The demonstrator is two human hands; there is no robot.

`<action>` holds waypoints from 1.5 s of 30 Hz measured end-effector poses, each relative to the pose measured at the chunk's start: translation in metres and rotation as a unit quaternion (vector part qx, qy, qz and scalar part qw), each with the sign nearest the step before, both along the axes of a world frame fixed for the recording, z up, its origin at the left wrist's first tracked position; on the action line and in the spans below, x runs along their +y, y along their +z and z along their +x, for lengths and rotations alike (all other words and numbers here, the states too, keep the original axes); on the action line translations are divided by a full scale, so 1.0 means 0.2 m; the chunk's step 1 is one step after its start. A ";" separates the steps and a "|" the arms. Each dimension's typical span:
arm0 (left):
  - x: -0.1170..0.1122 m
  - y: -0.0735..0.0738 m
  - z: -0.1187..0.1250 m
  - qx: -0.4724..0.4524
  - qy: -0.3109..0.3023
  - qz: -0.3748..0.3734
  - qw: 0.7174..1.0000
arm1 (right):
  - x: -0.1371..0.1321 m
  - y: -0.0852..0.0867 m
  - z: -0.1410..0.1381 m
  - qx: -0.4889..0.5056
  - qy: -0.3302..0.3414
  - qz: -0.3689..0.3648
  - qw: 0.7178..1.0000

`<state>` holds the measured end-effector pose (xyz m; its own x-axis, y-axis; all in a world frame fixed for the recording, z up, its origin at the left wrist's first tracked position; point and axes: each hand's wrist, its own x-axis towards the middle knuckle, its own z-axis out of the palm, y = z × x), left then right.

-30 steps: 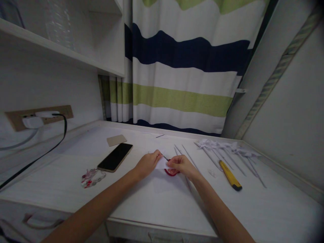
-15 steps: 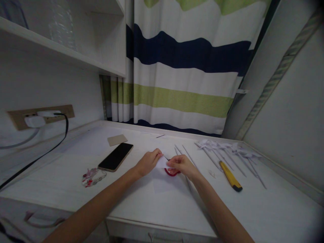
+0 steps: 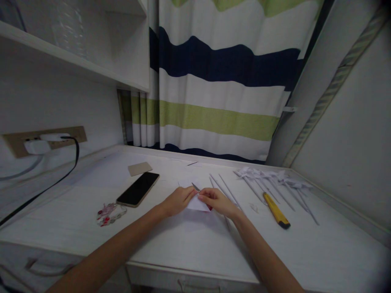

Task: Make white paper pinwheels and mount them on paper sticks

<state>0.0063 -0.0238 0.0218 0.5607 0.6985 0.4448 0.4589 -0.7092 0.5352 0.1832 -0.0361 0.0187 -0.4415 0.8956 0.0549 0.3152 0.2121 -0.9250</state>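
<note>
**Desk [image 3: 195, 248] before striped curtain [image 3: 214, 97]**

White paper [image 3: 197, 203] is located to the right of the phone [image 3: 139, 189], pinched by the left hand [image 3: 178, 201] and right hand [image 3: 218, 201]. Hands are close together; contact between them cannot be confirmed. Scissors [image 3: 196, 187] show a blade, handles mostly hidden. Card [image 3: 139, 169] lies just behind the phone, beaded strand [image 3: 105, 221] just in front, yellow cutter [image 3: 275, 209] well to the right.
</note>
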 end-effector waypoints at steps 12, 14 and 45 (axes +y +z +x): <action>0.04 -0.02 -0.02 -0.011 0.004 -0.028 1.000 | 0.02 -0.03 0.00 -0.057 -0.028 0.066 0.996; 0.04 -0.02 -0.03 -0.023 0.010 -0.037 0.999 | 0.02 -0.02 0.01 -0.067 -0.032 0.081 0.994; 0.14 -0.09 0.00 -0.452 0.140 -0.356 0.806 | -0.03 -0.07 -0.03 -0.389 -0.243 0.176 0.871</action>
<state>0.0064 0.0035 0.0031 0.0080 0.9999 0.0140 -0.2571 -0.0114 0.9663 0.1781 -0.0426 0.0053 -0.0412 0.9750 0.2183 0.9491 0.1065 -0.2965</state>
